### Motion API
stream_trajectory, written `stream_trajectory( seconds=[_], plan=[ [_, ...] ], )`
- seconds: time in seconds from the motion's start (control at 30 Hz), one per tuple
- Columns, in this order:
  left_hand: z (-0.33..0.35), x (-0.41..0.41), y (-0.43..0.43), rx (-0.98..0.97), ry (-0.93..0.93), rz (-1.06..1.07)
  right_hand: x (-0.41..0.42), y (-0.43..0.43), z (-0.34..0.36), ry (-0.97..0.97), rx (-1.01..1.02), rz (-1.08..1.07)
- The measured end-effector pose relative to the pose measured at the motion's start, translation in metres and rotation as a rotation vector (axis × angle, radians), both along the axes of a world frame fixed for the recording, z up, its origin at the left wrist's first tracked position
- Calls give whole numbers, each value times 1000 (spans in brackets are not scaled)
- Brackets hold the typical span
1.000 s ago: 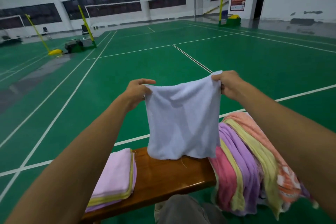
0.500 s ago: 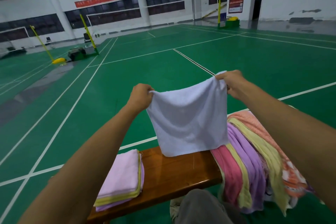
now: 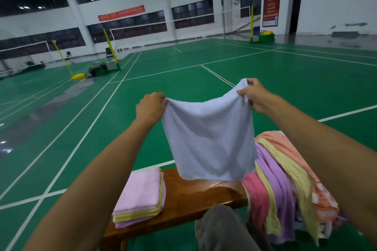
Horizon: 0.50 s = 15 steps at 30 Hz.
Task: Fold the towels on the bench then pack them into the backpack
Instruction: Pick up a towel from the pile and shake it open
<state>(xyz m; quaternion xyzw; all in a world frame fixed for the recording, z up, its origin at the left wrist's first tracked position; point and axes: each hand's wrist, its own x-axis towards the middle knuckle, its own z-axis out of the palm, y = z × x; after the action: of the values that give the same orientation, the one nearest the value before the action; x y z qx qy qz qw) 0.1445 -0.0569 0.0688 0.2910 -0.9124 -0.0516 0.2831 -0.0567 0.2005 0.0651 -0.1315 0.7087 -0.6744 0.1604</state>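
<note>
Pale-blue terry, the towel (image 3: pixel 210 140) hangs flat above the counter (image 3: pixel 189 195), its bottom hem just clear of the wood. My left hand (image 3: pixel 151 106) pinches one top corner and my right hand (image 3: pixel 253 96) the other, so the cloth spreads square for a clean fold. Left of the towel sits the folded stack (image 3: pixel 140 195); right of it the unfolded heap (image 3: pixel 285 185) drapes over the counter's end. Bare wood lies directly below the towel. No backpack shows.

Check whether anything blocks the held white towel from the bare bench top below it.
Nothing visible does. The white towel hangs over bare bench, between the folded stack and the unfolded pile.
</note>
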Motion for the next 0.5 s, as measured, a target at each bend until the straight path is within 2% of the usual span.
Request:
stream_trajectory(
  seconds=[0.5],
  plan=[
    [45, 4, 0, -88, -82, 35, 5, -12, 33, 13, -5, -47]
  ],
)
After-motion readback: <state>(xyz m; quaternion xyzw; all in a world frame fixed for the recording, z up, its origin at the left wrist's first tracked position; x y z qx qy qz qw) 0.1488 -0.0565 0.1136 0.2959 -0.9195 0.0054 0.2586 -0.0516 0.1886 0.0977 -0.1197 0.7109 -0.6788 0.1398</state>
